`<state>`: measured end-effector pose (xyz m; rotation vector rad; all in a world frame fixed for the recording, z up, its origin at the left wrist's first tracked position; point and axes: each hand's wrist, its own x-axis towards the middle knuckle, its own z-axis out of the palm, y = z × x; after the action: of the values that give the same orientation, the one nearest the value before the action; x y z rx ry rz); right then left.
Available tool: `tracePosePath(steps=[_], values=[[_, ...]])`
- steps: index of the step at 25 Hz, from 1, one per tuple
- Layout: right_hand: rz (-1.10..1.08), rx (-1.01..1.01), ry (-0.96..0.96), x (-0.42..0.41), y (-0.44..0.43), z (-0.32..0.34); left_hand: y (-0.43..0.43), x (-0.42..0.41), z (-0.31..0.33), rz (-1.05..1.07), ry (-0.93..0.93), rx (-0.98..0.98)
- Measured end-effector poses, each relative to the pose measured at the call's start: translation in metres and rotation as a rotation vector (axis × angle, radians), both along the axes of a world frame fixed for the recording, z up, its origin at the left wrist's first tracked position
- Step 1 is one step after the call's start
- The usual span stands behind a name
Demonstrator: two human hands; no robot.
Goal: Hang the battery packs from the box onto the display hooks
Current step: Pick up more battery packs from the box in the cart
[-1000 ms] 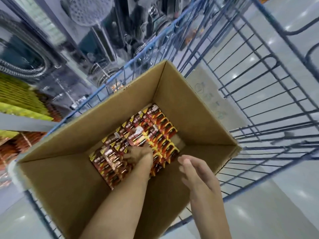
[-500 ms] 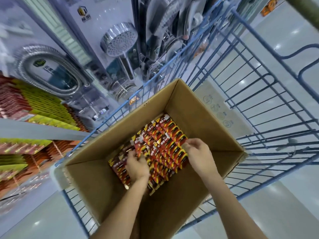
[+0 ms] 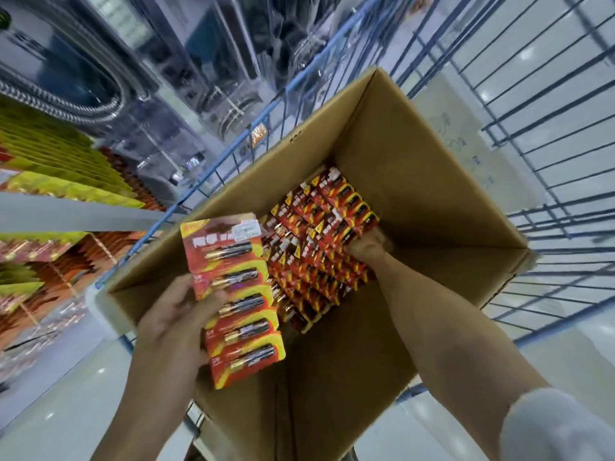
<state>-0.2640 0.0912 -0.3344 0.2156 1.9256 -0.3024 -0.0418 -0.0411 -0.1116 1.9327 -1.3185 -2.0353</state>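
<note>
An open cardboard box (image 3: 409,168) stands in a blue wire cart. Rows of red and yellow battery packs (image 3: 319,234) fill its bottom. My left hand (image 3: 173,324) holds a fanned stack of several battery packs (image 3: 236,294) above the box's left side, thumb across their left edge. My right hand (image 3: 366,249) reaches deep into the box at the right edge of the packed rows, fingers curled down among the packs; whether it grips one is hidden.
The blue wire cart (image 3: 532,134) surrounds the box. Shelves with green and red hanging packs (image 3: 60,168) stand at the left, behind a grey shelf edge (image 3: 66,214). Shower hoses and fittings (image 3: 83,94) hang above. Glossy floor lies below.
My left hand has lifted a stack of battery packs out of the box. My right hand has slid further down to the right edge of the rows.
</note>
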Motion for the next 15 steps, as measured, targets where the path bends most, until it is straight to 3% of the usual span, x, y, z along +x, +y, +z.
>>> tracePosePath(steps=[5,7,12,15], values=[[0.027,0.098,0.192,0.012,0.007,-0.004,0.002,0.001,-0.006,-0.022,0.011,-0.006],[-0.042,0.056,0.161,0.019,0.001,-0.001,0.003,0.003,-0.003,-0.027,0.02,-0.009],[-0.31,-0.263,0.04,0.032,-0.01,0.051,0.008,0.014,0.024,-0.007,0.078,-0.023],[-0.389,-0.503,0.003,0.045,-0.002,0.126,0.009,0.03,0.057,0.029,0.155,-0.042]])
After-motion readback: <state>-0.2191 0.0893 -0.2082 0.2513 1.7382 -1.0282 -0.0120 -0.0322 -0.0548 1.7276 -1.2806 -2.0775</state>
